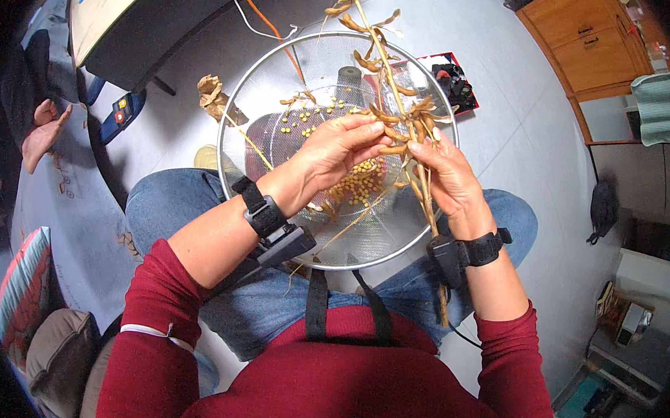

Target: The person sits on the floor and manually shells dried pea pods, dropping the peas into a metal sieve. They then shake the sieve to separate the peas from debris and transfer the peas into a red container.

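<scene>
A long dried soybean stalk (391, 76) slants across the round wire-mesh sieve (412, 226), its brown pods still attached. My right hand (451, 173) grips the stem over the sieve's right part. From the other side my left hand (339, 154) pinches a dry pod (395, 136) between thumb and fingers, close to the right fingertips. Loose yellow soybeans (363, 182) are heaped in the sieve beneath the hands, and more lie scattered toward its far side. A few detached pods (299, 99) and thin stalk pieces rest on the mesh. My left palm is hidden.
A crumpled brown paper bag (212, 97) and a blue slipper (123, 115) are on the floor at left. Beyond the sieve's right rim sits a red-edged box (457, 83) of dark items. Another person's bare foot (46, 133) shows far left. An orange cable (261, 14) runs behind the sieve.
</scene>
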`<state>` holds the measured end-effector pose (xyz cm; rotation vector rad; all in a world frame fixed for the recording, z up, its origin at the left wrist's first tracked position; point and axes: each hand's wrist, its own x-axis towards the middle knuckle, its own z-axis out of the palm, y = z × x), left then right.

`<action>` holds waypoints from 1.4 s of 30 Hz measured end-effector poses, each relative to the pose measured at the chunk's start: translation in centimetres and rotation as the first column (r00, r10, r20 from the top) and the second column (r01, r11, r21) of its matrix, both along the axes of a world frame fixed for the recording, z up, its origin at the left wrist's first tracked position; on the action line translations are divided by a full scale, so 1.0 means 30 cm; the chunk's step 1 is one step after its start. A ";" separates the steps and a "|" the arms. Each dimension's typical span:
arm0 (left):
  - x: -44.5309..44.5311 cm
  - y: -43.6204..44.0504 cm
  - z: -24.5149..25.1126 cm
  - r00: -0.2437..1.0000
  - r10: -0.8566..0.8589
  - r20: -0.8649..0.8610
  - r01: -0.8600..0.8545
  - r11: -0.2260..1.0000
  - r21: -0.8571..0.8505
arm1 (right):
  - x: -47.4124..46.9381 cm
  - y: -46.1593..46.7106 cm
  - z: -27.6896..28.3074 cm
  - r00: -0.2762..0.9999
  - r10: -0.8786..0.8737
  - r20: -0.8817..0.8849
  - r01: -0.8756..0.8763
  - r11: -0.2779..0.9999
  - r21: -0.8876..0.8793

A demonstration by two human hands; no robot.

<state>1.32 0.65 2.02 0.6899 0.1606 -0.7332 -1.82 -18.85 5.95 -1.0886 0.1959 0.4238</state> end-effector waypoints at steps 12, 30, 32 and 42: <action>-0.027 -0.004 0.014 0.998 -0.036 0.047 0.036 0.999 0.001 | -0.062 0.029 -0.004 0.994 -0.085 -0.068 0.098 0.971 0.219; -0.134 -0.111 0.070 0.926 0.377 -0.003 -0.373 0.919 0.124 | -0.040 -0.013 -0.078 0.966 -0.043 -0.257 0.081 0.987 0.140; -0.139 -0.116 0.075 0.922 0.386 -0.007 -0.383 0.917 0.116 | -0.039 -0.008 -0.074 0.975 -0.065 -0.213 0.106 0.977 0.187; -0.146 -0.081 0.029 0.957 0.194 0.217 -0.235 0.955 0.182 | -0.057 -0.002 -0.036 0.986 -0.071 -0.152 0.095 0.982 0.161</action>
